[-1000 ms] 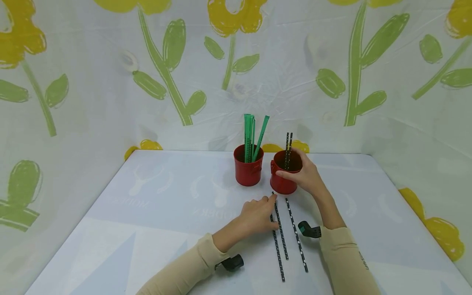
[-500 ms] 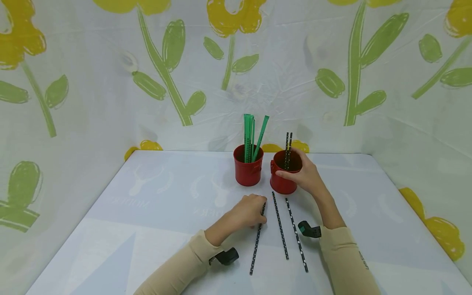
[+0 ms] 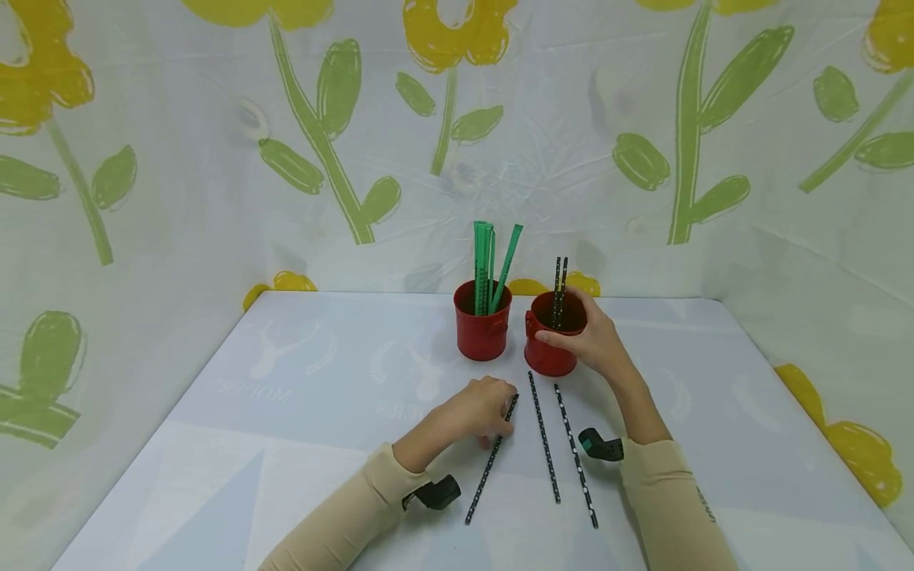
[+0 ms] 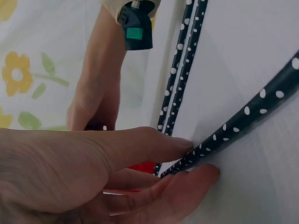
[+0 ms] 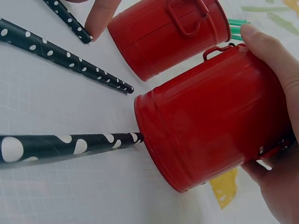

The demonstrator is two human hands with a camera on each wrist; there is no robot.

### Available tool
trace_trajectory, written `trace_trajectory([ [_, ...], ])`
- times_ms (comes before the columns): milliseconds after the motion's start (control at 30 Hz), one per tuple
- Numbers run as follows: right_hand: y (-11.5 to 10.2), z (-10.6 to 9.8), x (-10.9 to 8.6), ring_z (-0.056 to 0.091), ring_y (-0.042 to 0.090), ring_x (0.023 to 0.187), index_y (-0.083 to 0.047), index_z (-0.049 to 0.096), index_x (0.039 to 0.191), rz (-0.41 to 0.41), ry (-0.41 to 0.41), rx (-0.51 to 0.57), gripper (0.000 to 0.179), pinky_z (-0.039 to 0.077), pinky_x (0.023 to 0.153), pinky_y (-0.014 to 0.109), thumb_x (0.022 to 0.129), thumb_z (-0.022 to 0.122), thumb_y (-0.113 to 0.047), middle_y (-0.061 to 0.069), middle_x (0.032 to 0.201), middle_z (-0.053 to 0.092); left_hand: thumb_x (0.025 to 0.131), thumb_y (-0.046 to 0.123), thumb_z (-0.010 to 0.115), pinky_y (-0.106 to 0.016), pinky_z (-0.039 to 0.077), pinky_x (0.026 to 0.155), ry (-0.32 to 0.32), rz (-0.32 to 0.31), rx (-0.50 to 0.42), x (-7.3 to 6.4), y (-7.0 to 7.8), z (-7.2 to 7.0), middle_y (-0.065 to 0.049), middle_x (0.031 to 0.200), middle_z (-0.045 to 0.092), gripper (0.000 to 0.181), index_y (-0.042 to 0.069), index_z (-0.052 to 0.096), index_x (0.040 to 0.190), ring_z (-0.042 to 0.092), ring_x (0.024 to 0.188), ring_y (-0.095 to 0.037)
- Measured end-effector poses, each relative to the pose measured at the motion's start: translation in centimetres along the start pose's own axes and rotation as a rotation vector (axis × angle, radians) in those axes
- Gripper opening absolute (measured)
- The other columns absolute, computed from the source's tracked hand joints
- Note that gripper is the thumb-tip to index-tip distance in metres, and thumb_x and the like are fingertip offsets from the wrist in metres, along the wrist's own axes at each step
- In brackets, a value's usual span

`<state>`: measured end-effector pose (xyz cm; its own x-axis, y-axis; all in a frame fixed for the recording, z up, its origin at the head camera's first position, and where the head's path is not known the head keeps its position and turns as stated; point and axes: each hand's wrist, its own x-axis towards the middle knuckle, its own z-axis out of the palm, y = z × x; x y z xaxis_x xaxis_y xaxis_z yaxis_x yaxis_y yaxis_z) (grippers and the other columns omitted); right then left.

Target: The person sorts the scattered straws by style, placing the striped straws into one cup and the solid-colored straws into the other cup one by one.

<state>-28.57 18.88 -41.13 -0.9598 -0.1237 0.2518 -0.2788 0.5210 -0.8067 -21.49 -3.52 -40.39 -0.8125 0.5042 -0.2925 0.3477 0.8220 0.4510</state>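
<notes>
My left hand (image 3: 474, 411) pinches a black paper straw with white dots (image 3: 484, 481) near its far end; the straw slants toward me, left of the others. In the left wrist view, thumb and fingers lie on either side of this straw (image 4: 247, 111). Two more dotted straws, a small-dotted one (image 3: 545, 440) and a large-dotted one (image 3: 575, 458), lie side by side on the table. With my right hand (image 3: 596, 337) I hold the right red bucket (image 3: 548, 355) by its rim, thumb in front. Two dotted straws (image 3: 558, 277) stand in that bucket.
A second red bucket (image 3: 481, 339) stands just left of the held one, with several green straws (image 3: 482, 262) upright inside. Behind the white-and-blue table (image 3: 300, 460) hangs a flower-printed curtain (image 3: 543, 159).
My left hand has moved left, drawing one straw away from the other two and swinging its near end leftward. The right hand stays on the bucket.
</notes>
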Motion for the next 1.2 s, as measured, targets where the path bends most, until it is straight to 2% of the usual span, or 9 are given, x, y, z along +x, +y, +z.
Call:
trace_trajectory([
  [133,-0.03,-0.02,-0.06,0.045,0.032,0.133,-0.022,0.030,0.151,-0.001,-0.001,0.001,0.092,0.051,0.098,0.056,0.078,0.081,-0.043,0.009,0.146,0.047,0.085,0.013,0.077,-0.020,0.052,0.056,-0.028,-0.020,-0.081,-0.25,0.03,-0.03,-0.001,0.084,0.059,0.048,0.007,0.059,0.129,0.061,0.061,-0.012],
  [233,-0.04,-0.05,-0.07,0.045,0.032,0.133,-0.022,0.030,0.151,0.000,-0.002,0.001,0.092,0.051,0.097,0.056,0.077,0.081,-0.043,0.009,0.146,0.046,0.085,0.010,0.075,-0.024,0.054,0.049,-0.046,-0.032,-0.132,-0.34,0.00,0.04,-0.003,0.088,0.059,0.056,0.011,0.054,0.137,0.065,0.055,-0.016],
  [467,-0.08,-0.01,-0.03,0.044,0.032,0.133,-0.023,0.029,0.151,0.009,-0.006,-0.002,0.093,0.051,0.097,0.056,0.077,0.081,-0.045,0.009,0.146,0.046,0.085,0.011,0.076,-0.021,0.054,0.050,-0.066,-0.023,-0.106,-0.33,-0.08,0.08,0.000,0.087,0.060,0.056,0.018,0.054,0.136,0.065,0.052,-0.016],
  [700,0.01,0.00,-0.09,0.045,0.031,0.133,-0.023,0.030,0.151,0.002,-0.003,0.005,0.092,0.051,0.097,0.055,0.078,0.081,-0.044,0.009,0.146,0.046,0.083,0.012,0.078,-0.023,0.054,0.050,-0.078,-0.031,-0.129,-0.27,-0.01,0.09,-0.001,0.086,0.059,0.059,0.017,0.053,0.137,0.064,0.053,-0.018],
  [1033,0.00,0.07,-0.07,0.045,0.032,0.133,-0.021,0.030,0.152,0.003,0.000,0.001,0.093,0.051,0.097,0.056,0.078,0.081,-0.045,0.009,0.146,0.046,0.083,0.014,0.078,-0.024,0.053,0.048,-0.078,-0.026,-0.096,-0.35,0.16,-0.08,0.000,0.083,0.059,0.063,0.017,0.050,0.139,0.062,0.060,-0.015],
  [1200,-0.05,0.06,-0.04,0.045,0.032,0.133,-0.020,0.030,0.151,-0.008,0.005,0.000,0.092,0.052,0.096,0.056,0.078,0.081,-0.043,0.011,0.146,0.046,0.085,0.014,0.077,-0.023,0.053,0.049,-0.065,-0.012,-0.088,-0.24,0.06,-0.11,0.000,0.081,0.059,0.063,0.015,0.049,0.141,0.063,0.055,-0.015],
])
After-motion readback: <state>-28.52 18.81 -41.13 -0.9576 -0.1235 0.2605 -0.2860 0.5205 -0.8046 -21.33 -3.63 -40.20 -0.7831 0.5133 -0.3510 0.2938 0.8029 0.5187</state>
